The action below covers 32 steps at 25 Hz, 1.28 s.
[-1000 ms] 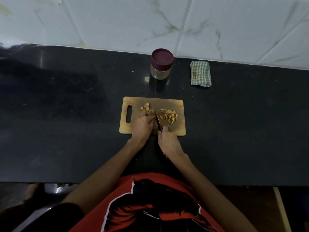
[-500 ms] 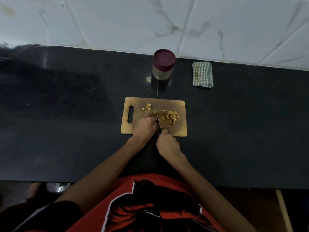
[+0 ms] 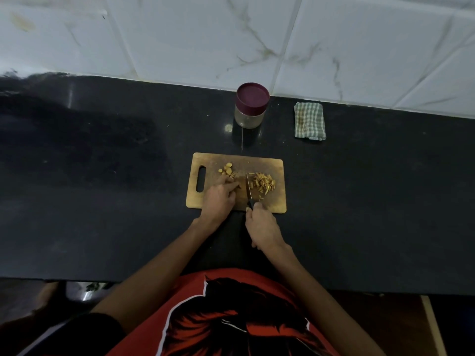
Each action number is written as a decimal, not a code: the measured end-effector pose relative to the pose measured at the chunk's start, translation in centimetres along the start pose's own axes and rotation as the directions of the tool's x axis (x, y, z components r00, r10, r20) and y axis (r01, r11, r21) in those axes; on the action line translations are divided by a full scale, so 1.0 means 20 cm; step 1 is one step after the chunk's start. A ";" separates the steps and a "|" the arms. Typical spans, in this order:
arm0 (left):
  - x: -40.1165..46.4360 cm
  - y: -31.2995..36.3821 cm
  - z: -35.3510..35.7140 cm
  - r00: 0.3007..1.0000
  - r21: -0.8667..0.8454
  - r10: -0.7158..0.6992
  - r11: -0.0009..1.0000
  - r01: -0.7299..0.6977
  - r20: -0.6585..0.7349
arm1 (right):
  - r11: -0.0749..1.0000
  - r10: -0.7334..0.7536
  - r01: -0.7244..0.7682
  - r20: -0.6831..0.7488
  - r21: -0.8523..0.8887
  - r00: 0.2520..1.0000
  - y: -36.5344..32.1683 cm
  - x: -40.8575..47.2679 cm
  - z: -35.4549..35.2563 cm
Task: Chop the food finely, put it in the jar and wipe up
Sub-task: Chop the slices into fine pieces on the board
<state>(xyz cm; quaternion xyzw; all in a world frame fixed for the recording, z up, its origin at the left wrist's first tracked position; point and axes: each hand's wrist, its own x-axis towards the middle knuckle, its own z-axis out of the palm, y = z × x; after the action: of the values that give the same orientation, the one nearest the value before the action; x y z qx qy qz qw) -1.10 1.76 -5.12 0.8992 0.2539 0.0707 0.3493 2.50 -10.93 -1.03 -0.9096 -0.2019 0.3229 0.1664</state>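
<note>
Black stone bench [image 3: 102, 201], running the full width of the view under a white marble-veined tiled wall [image 3: 180, 34]. Red printed shirt [image 3: 231, 317] at the lower edge, with two bare forearms reaching forward over the bench.

Wooden chopping board [image 3: 277, 201], rectangular, lying flat near the middle of the bench, handle slot at its left end.

Left hand [image 3: 219, 199] resting on the board to the right of the slot, fingers bent and pointing right, fingertips pressed down on the board just left of the blade; whether a piece of food lies under them cannot be told. Grip of this hand: narrow, fingers curled; contents not discernible.

Right hand [image 3: 263, 226] at the near edge of the board, grip closed round the dark handle of a kitchen knife [image 3: 248, 188], blade pointing away from the person and lying across the board between the two hands.

Clear jar [image 3: 250, 107] with maroon lid, upright, lid on, behind the board and apart from it, close to the wall.

Folded green-checked cloth [image 3: 309, 121], right of the jar, flat on the bench.

Chopped yellowish food [image 3: 263, 185], a loose heap of thin slivers right of the blade.

Unchopped chunks [image 3: 227, 170], a few, beyond the left fingers.
</note>
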 end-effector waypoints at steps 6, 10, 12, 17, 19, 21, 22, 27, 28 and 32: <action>-0.01 0.00 0.00 0.999 0.030 0.035 0.999 -0.036 0.032 | 0.999 -0.026 0.027 0.031 -0.030 0.999 -0.01 0.01 0.01; -0.02 0.03 -0.02 0.999 0.072 0.037 0.997 -0.040 0.038 | 0.999 -0.037 0.037 0.019 -0.039 0.999 0.00 0.02 0.02; -0.02 0.04 -0.02 0.999 0.082 0.040 0.996 -0.042 0.032 | 0.998 -0.038 0.038 0.018 -0.043 0.999 0.00 0.03 0.02; -0.01 0.04 -0.02 0.999 0.073 0.031 0.997 -0.032 0.024 | 0.996 -0.052 0.053 0.018 -0.077 0.998 0.00 0.03 0.03; -0.01 0.05 -0.02 0.999 0.092 0.022 0.995 -0.026 0.036 | 0.994 -0.042 0.045 0.027 -0.102 0.999 0.01 0.02 0.03; -0.01 0.05 -0.02 0.999 0.114 0.005 0.993 -0.010 0.044 | 0.992 -0.026 0.032 0.053 -0.119 0.998 0.03 0.00 0.05; -0.01 0.05 -0.02 0.999 0.116 -0.003 0.993 -0.002 0.043 | 0.992 -0.020 0.027 0.060 -0.124 0.998 0.04 -0.02 0.06; -0.01 0.05 -0.02 0.999 0.097 0.005 0.995 -0.010 0.050 | 0.997 0.023 -0.021 0.025 -0.068 0.999 0.04 -0.02 0.06; -0.01 0.06 -0.02 0.999 0.104 0.002 0.995 -0.007 0.045 | 0.998 0.044 -0.043 0.008 -0.038 0.999 0.04 -0.01 0.05; -0.01 0.04 -0.01 0.999 0.066 0.006 0.998 -0.008 0.035 | 0.999 0.047 -0.047 -0.003 0.021 0.999 0.07 -0.01 0.02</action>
<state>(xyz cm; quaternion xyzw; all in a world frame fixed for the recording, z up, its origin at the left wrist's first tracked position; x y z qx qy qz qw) -0.95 1.32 -4.44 0.9122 0.2468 0.0476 0.3236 2.35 -12.18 -1.80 -0.9129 -0.1768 0.3270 0.1684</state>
